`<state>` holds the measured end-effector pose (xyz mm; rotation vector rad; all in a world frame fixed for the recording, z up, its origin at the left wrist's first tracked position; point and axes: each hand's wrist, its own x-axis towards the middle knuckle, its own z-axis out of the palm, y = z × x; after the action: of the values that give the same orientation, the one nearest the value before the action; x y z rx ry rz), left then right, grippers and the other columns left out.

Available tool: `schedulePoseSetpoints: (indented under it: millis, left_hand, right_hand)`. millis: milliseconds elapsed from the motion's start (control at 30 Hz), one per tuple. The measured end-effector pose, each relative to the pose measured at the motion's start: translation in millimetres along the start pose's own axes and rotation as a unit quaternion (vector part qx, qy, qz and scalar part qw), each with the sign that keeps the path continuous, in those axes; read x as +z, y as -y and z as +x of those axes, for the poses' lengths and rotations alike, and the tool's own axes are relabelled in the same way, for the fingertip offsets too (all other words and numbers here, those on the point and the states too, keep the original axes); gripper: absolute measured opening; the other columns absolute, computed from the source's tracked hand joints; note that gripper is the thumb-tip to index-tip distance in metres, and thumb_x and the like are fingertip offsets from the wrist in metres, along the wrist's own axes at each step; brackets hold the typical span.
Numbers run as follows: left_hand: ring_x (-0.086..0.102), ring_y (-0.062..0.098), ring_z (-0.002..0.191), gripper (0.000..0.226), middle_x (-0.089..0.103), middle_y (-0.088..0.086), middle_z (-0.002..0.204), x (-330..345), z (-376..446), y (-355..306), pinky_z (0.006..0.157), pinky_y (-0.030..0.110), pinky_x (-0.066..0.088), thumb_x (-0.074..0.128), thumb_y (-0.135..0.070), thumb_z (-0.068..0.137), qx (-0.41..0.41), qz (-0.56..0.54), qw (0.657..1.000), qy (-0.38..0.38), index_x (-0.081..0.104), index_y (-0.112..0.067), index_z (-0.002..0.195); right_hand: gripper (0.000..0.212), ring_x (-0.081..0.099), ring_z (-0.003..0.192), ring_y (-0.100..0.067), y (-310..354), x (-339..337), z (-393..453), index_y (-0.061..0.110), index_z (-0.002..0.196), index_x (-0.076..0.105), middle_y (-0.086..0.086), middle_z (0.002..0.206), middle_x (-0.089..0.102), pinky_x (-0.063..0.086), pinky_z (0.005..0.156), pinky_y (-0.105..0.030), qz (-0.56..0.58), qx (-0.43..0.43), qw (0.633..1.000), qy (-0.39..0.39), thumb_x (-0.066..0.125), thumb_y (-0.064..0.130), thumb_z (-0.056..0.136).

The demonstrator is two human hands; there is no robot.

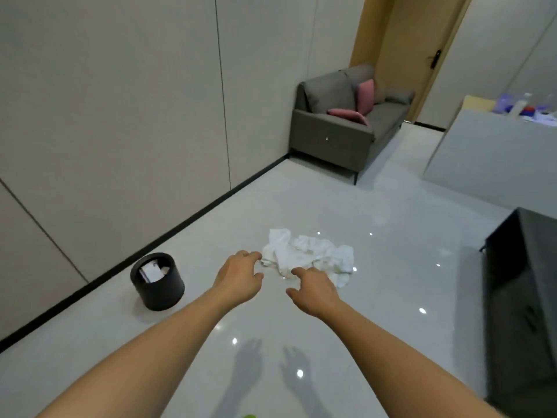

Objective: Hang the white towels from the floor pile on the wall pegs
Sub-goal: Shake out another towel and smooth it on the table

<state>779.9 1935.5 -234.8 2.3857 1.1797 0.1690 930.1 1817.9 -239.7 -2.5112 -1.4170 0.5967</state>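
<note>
Clearly the pickup step is starting: the left hand (239,277) and right hand (315,292) reach out, fingers spread and empty, toward the crumpled white towels (307,253) on the floor (376,206). Next, each grip must likely pinch one towel's edge; no wall pegs show.

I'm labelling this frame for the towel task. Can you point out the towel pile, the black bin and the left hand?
towel pile (310,255), head view, middle of crumpled cloth
black bin (161,292), head view, front wall
left hand (239,277), head view, back of hand
</note>
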Motion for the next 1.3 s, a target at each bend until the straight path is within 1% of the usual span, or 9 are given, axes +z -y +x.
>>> schedulePoseSetpoints:
  millis: [100,233,467,567,700,833,1000,1200,1300]
  left_hand:
    - [0.044,0.026,0.129,0.054,0.042,0.006,0.146,31,51,-4,0.105,0.037,0.041,0.055,-0.033,0.094,0.017,0.012,0.997,0.074,0.041,-0.022,0.145]
    - [0.045,0.026,0.129,0.054,0.043,0.006,0.144,66,114,-13,0.104,0.037,0.041,0.053,-0.034,0.093,0.041,0.034,0.989,0.139,0.041,-0.022,0.145]
    - [0.049,0.025,0.123,0.053,0.047,0.006,0.139,132,219,-37,0.1,0.035,0.043,0.054,-0.033,0.093,0.076,0.069,0.967,0.235,0.043,-0.019,0.143]
    - [0.048,0.025,0.123,0.052,0.047,0.006,0.139,162,270,-47,0.1,0.033,0.042,0.054,-0.034,0.093,0.078,0.074,0.958,0.265,0.043,-0.021,0.143]
    - [0.049,0.025,0.122,0.05,0.049,0.009,0.137,203,341,-47,0.099,0.032,0.042,0.055,-0.032,0.094,0.059,0.079,0.95,0.296,0.046,-0.018,0.141]
    - [0.051,0.027,0.12,0.05,0.049,0.01,0.136,236,410,-45,0.099,0.032,0.041,0.055,-0.031,0.093,0.02,0.095,0.938,0.334,0.047,-0.018,0.14]
    - [0.055,0.026,0.113,0.043,0.055,0.011,0.127,281,487,-53,0.092,0.028,0.039,0.057,-0.029,0.093,-0.019,0.074,0.934,0.35,0.053,-0.016,0.134]
    - [0.058,0.024,0.104,0.04,0.06,0.009,0.119,384,571,-29,0.083,0.025,0.035,0.062,-0.027,0.09,-0.029,0.074,0.917,0.392,0.058,-0.016,0.129]
    - [0.059,0.024,0.102,0.04,0.06,0.008,0.119,456,615,0,0.087,0.027,0.04,0.063,-0.028,0.09,-0.027,0.069,0.907,0.415,0.058,-0.017,0.128]
  right_hand:
    - [0.059,0.046,0.13,-0.028,-33,7,31,0.022,0.146,0.044,-0.008,0.141,0.049,0.043,0.104,-0.04,0.022,0.071,0.997,0.029,0.056,0.044,0.093]
    - [0.057,0.048,0.13,-0.026,-72,23,63,0.02,0.144,0.047,-0.006,0.142,0.051,0.043,0.105,-0.038,0.082,0.153,0.984,0.051,0.059,0.04,0.092]
    - [0.054,0.053,0.123,-0.025,-144,44,133,0.02,0.14,0.052,-0.007,0.132,0.057,0.045,0.1,-0.033,0.154,0.246,0.954,0.079,0.059,0.04,0.09]
    - [0.048,0.055,0.121,-0.026,-186,50,181,0.017,0.133,0.057,-0.009,0.125,0.062,0.045,0.098,-0.033,0.169,0.277,0.943,0.078,0.059,0.036,0.089]
    - [0.039,0.059,0.113,-0.026,-238,64,260,0.01,0.122,0.063,-0.01,0.117,0.067,0.047,0.092,-0.032,0.208,0.315,0.922,0.09,0.06,0.03,0.088]
    - [0.042,0.056,0.12,-0.024,-276,75,327,0.013,0.129,0.06,-0.007,0.129,0.062,0.043,0.094,-0.028,0.248,0.346,0.894,0.139,0.06,0.028,0.089]
    - [0.04,0.057,0.121,-0.025,-323,91,397,0.014,0.126,0.064,-0.007,0.129,0.064,0.044,0.097,-0.031,0.275,0.406,0.86,0.144,0.063,0.027,0.089]
    - [0.036,0.057,0.119,-0.027,-396,173,494,0.011,0.119,0.067,-0.008,0.124,0.065,0.044,0.097,-0.033,0.305,0.449,0.827,0.148,0.064,0.027,0.087]
    - [0.026,0.062,0.109,-0.03,-436,239,548,0.008,0.103,0.072,-0.011,0.111,0.069,0.049,0.091,-0.036,0.324,0.481,0.805,0.125,0.066,0.024,0.084]
